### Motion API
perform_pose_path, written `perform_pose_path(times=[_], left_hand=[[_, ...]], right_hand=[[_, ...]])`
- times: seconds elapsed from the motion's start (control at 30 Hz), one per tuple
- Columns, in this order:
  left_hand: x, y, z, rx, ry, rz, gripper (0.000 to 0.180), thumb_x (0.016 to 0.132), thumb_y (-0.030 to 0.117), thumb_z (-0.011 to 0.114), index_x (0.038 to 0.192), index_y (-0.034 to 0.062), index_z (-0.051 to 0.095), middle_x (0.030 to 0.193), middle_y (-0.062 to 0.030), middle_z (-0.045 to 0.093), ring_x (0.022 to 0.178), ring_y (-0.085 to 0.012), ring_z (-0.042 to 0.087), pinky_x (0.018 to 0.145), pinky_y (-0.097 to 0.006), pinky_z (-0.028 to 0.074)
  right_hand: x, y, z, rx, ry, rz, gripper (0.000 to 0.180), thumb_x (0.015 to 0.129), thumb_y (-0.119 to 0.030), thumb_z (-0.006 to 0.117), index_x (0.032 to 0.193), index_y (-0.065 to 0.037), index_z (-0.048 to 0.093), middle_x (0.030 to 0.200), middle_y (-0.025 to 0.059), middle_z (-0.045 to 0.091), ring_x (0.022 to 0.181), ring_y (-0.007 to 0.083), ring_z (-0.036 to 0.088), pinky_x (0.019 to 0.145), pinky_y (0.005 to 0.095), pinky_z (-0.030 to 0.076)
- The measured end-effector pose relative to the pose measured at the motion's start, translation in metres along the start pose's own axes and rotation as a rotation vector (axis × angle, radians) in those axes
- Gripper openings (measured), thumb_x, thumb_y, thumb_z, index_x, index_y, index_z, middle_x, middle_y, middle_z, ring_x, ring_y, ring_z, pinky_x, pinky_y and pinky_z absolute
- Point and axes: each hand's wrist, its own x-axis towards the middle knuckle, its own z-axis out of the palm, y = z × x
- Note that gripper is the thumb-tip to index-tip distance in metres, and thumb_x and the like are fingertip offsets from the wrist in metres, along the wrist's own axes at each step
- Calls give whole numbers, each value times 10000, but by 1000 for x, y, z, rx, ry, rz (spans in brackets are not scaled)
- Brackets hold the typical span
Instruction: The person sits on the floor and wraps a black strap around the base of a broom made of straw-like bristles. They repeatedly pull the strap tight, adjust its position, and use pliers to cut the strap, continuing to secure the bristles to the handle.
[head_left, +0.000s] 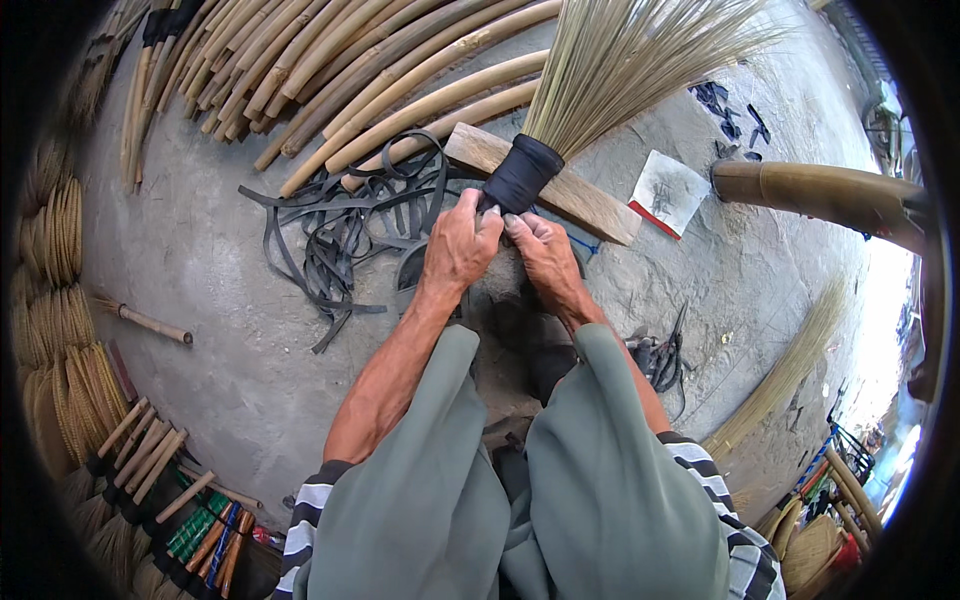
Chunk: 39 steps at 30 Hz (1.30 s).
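Note:
A broom head of pale, dry straw [625, 85] fans out away from me, its near end wound tightly with a black rubber-like binding [522, 176]. My left hand [460, 245] is closed, thumb and fingers pinching the lower left edge of that binding. Close beside it, my right hand [548, 265] pinches the lower right edge with bent fingers. Whether a strip end lies between the fingertips is hidden. Under the bound part, a wooden block [600, 208] lies slanted on the floor.
Loose black rubber strips [335, 240] lie tangled left of my hands. Bamboo poles [400, 75] are piled at the far left. Scissors [672, 345] rest by my right knee. A thick bamboo post [830, 195] and a straw bundle [785, 370] are on the right.

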Motion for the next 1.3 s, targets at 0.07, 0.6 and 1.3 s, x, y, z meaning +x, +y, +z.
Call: perform_pose_path(times=[0.07, 0.6, 1.3], left_hand=[[1, -1, -3, -51, -20, 6, 325, 1042, 287, 613, 1176, -8, 641, 943, -360, 706, 959, -577, 711, 811, -575, 551], [6, -15, -3, -130, -59, -41, 436, 964, 339, 747, 1216, -14, 698, 987, -285, 750, 935, -417, 759, 842, -473, 582], [1, 29, 22, 62, -44, -10, 384, 981, 317, 707, 1203, 5, 681, 964, -261, 741, 885, -423, 736, 823, -499, 573]], right_hand=[[0, 3, -1, 29, -18, 36, 405, 1144, -334, 659, 990, 41, 676, 833, 20, 609, 804, 132, 504, 735, 370, 465], [-54, 3, -66, -447, -97, -20, 456, 1115, -394, 602, 1027, 43, 702, 886, 234, 666, 826, 384, 654, 789, 481, 521], [-17, 47, -248, -844, 702, -160, 183, 1031, -207, 725, 1130, -59, 767, 1034, 201, 706, 988, 395, 709, 877, 490, 555]])
